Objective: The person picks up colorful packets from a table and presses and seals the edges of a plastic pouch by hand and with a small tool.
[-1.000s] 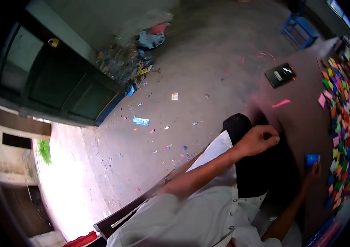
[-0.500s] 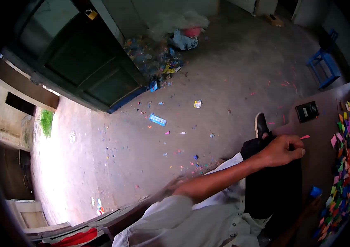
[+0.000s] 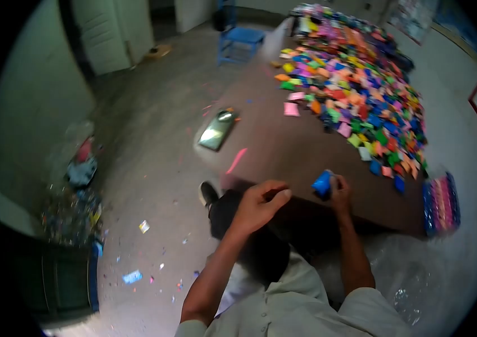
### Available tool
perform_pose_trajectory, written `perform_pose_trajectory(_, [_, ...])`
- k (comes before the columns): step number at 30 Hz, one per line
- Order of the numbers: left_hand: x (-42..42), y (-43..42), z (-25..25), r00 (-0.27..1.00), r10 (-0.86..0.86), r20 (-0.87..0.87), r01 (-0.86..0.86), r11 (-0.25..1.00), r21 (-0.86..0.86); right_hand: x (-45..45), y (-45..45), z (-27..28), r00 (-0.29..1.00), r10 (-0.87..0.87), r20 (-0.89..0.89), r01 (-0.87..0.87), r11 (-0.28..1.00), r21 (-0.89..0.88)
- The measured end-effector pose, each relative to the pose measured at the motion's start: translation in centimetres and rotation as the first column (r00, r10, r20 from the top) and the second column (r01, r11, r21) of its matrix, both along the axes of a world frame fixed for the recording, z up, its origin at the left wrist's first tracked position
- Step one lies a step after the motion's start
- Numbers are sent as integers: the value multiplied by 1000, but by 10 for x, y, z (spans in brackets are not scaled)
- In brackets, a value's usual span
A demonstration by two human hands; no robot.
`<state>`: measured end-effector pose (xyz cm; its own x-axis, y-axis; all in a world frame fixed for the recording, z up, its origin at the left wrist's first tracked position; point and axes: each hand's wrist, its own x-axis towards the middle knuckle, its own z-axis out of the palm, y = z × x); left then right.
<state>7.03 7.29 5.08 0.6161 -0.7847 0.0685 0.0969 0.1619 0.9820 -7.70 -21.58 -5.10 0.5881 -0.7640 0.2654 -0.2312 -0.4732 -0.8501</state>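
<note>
- Packet pile [image 3: 362,98] swings from three o'clock to two!
- Right hand [image 3: 341,194], three o'clock, pinches blue packet [image 3: 321,183].
- Left hand [image 3: 262,205], five o'clock, curled; can't tell if fingertips meet.

No text, label, brand, number or sign is legible.

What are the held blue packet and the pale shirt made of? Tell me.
Blue packet: probably thin plastic film, slightly glossy, going by its bright patches, though blur leaves foil possible. Pale shirt: seemingly cloth, matte, from its soft folds.
</note>
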Motion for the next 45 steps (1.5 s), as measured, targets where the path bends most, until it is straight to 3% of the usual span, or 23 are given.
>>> perform_pose_trajectory(5, [-3,-68,-38,995,-11,97,0,993,118,4,25,27,990,75,121,-85,993,79])
perform_pose_trajectory(8, [-7,-99,-50,940,32,339,-125,958,257,-1,31,29,986,134,102,-145,983,116])
perform_pose_trajectory(10, [-14,-116,-61,945,34,324,-113,967,228,-4,32,23,973,219,69,-221,975,22])
perform_pose_trajectory(12, [-17,-128,-65,948,37,315,-105,974,202,-6,33,26,976,209,67,-214,975,62])
perform_pose_trajectory(15, [-14,-131,-61,970,-97,222,20,945,325,-8,37,36,977,206,56,-212,967,144])
perform_pose_trajectory(17, [-12,-132,-58,977,-85,196,29,962,273,-8,33,39,976,211,51,-217,958,187])
perform_pose_trajectory(20, [-4,-134,-60,985,-52,164,7,964,264,-9,25,39,983,178,37,-181,975,126])
perform_pose_trajectory(22, [6,-138,-67,981,50,185,-89,974,206,-9,6,44,994,89,-67,-109,911,-398])
perform_pose_trajectory(23, [13,-141,-68,982,47,183,-87,973,216,-8,-4,45,994,89,-69,-109,915,-389])
perform_pose_trajectory(25, [22,-148,-68,966,107,234,-163,959,233,-10,-19,46,985,-32,-169,-83,770,-633])
perform_pose_trajectory(29, [33,-156,-74,971,212,112,-232,951,207,-34,-10,59,951,-30,-307,-196,707,-679])
perform_pose_trajectory(31, [38,-154,-79,972,217,90,-231,952,203,-67,11,62,846,383,-371,-498,817,-291])
perform_pose_trajectory(35, [40,-151,-76,982,185,21,-186,968,169,-103,32,69,900,323,-292,-391,895,-215])
perform_pose_trajectory(37, [40,-150,-75,986,164,21,-165,972,169,-99,15,75,978,92,-187,-152,928,-340])
perform_pose_trajectory(39, [40,-147,-75,982,168,86,-182,966,183,-90,6,81,960,62,-273,-145,944,-295])
perform_pose_trajectory(41, [41,-145,-76,984,163,74,-173,969,174,-62,3,87,960,-42,-277,-104,866,-490])
perform_pose_trajectory(42, [42,-145,-76,985,160,66,-169,972,161,-50,3,83,959,-36,-280,-111,863,-493])
perform_pose_trajectory(45, [43,-145,-81,987,155,37,-158,981,111,-34,10,63,912,40,-409,-267,816,-514])
